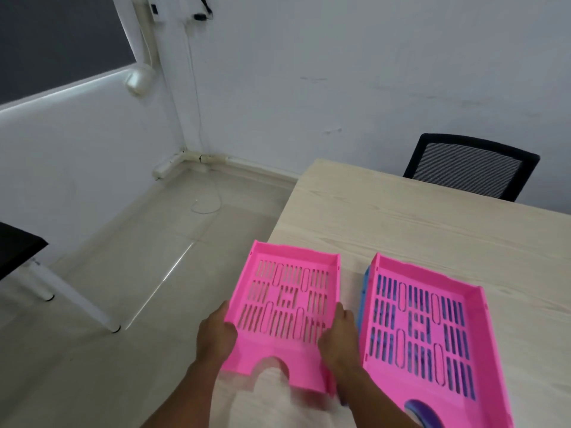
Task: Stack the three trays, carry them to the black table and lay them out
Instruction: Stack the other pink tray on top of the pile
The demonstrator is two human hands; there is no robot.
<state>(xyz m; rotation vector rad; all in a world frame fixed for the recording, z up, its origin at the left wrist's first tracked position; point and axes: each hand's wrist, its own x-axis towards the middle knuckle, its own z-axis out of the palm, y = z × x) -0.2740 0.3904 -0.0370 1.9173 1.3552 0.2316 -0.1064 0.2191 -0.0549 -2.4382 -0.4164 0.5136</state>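
Note:
A pink slotted tray is at the left edge of the light wooden table, held by both its sides. My left hand grips its left wall and my right hand grips its right wall. Beside it on the right lies a second pink tray, resting on top of a blue tray whose edge shows along the left and through the slots. A corner of the black table shows at the far left.
A black mesh chair stands behind the wooden table. White table legs stand on the tiled floor below the black table. A thin cable lies on the floor near the wall corner.

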